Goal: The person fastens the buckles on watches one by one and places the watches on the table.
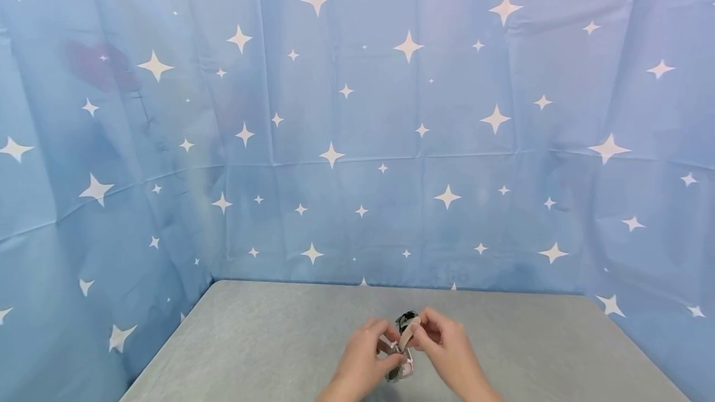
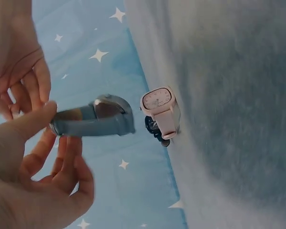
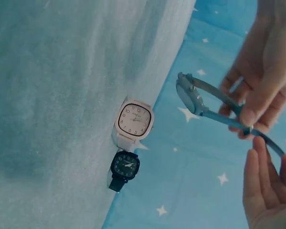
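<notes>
Both hands hold a wristwatch (image 2: 93, 126) up above the table; its strap looks beige in the head view and blue-grey in the wrist views. My left hand (image 1: 362, 352) pinches the strap near its buckle between thumb and fingers, with the watch head hanging below. At the free strap end, my right hand (image 1: 447, 343) grips with thumb and forefinger; the right wrist view cuts off part of that hand. Below them on the table lie a pink square-faced watch (image 3: 135, 119) and a smaller black watch (image 3: 125, 164), close beside each other.
The grey table (image 1: 268, 334) extends to both sides of the hands and behind them. A blue cloth (image 1: 357, 110) with white stars hangs along its back and sides.
</notes>
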`<action>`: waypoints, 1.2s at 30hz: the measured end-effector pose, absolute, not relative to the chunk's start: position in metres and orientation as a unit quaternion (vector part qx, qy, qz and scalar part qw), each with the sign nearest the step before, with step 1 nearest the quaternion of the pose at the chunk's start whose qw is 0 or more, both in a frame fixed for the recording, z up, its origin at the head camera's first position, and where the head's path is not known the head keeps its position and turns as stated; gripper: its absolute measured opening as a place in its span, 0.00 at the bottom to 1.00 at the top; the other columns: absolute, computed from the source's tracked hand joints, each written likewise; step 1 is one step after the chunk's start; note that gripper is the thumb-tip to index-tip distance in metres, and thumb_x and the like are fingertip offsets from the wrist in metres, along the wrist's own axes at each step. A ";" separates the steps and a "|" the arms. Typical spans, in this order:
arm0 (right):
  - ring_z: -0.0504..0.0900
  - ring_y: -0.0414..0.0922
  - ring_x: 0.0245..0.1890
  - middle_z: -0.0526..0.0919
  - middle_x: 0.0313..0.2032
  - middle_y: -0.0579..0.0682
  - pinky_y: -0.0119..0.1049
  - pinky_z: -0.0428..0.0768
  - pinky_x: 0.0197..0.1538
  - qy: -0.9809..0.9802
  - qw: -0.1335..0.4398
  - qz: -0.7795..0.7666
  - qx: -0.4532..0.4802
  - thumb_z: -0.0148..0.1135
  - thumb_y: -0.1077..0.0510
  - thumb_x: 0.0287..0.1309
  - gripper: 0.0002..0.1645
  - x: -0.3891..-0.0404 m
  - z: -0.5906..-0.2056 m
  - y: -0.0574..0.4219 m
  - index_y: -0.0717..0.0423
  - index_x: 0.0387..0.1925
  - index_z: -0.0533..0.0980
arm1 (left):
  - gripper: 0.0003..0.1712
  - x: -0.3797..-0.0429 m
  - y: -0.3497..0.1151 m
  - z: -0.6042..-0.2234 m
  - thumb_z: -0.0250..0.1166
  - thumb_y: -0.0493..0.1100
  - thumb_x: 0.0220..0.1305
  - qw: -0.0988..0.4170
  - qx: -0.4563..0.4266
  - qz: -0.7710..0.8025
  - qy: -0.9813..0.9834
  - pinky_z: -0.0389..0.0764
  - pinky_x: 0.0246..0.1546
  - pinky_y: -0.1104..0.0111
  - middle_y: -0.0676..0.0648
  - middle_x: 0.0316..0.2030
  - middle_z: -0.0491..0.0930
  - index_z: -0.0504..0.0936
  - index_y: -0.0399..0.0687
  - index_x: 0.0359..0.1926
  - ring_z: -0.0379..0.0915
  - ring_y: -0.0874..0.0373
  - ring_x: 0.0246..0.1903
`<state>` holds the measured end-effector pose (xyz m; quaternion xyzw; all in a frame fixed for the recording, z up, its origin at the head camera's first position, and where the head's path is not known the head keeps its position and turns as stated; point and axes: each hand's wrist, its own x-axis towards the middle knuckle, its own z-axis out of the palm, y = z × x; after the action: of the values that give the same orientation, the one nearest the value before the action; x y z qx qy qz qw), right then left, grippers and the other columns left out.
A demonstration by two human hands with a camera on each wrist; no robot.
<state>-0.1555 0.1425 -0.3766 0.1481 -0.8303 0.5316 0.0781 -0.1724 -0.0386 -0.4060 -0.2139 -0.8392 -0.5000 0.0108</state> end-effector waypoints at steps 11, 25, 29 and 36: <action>0.87 0.42 0.31 0.87 0.33 0.57 0.34 0.87 0.36 -0.797 0.049 0.592 0.111 0.55 0.55 0.72 0.14 -0.163 -0.385 0.146 0.64 0.38 0.74 | 0.12 -0.179 -0.048 -0.422 0.62 0.40 0.69 -0.144 -0.193 -0.642 -0.728 0.77 0.39 0.69 0.52 0.36 0.80 0.78 0.39 0.48 0.75 0.61 0.36; 0.86 0.38 0.35 0.86 0.40 0.62 0.36 0.87 0.42 -0.786 0.041 0.596 0.159 0.61 0.58 0.67 0.16 -0.181 -0.383 0.148 0.67 0.50 0.75 | 0.13 -0.189 -0.042 -0.416 0.59 0.40 0.71 -0.102 -0.186 -0.673 -0.708 0.73 0.33 0.74 0.52 0.33 0.81 0.76 0.33 0.49 0.70 0.64 0.30; 0.85 0.36 0.35 0.85 0.39 0.62 0.35 0.87 0.43 -0.794 0.052 0.584 0.163 0.63 0.60 0.65 0.12 -0.183 -0.384 0.148 0.68 0.44 0.78 | 0.14 -0.188 -0.039 -0.414 0.60 0.40 0.71 -0.083 -0.186 -0.671 -0.713 0.73 0.35 0.72 0.43 0.37 0.83 0.76 0.33 0.49 0.71 0.63 0.34; 0.85 0.39 0.33 0.86 0.33 0.55 0.30 0.86 0.40 -0.807 0.105 0.562 0.148 0.61 0.58 0.68 0.08 -0.179 -0.381 0.146 0.60 0.37 0.79 | 0.12 -0.187 -0.033 -0.402 0.60 0.42 0.71 -0.028 -0.187 -0.642 -0.743 0.70 0.31 0.73 0.43 0.35 0.82 0.78 0.36 0.46 0.70 0.62 0.31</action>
<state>-0.1794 0.1456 -0.3815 0.1478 -0.8074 0.5616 0.1046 -0.1867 -0.0327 -0.4018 -0.1865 -0.7433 -0.6418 -0.0281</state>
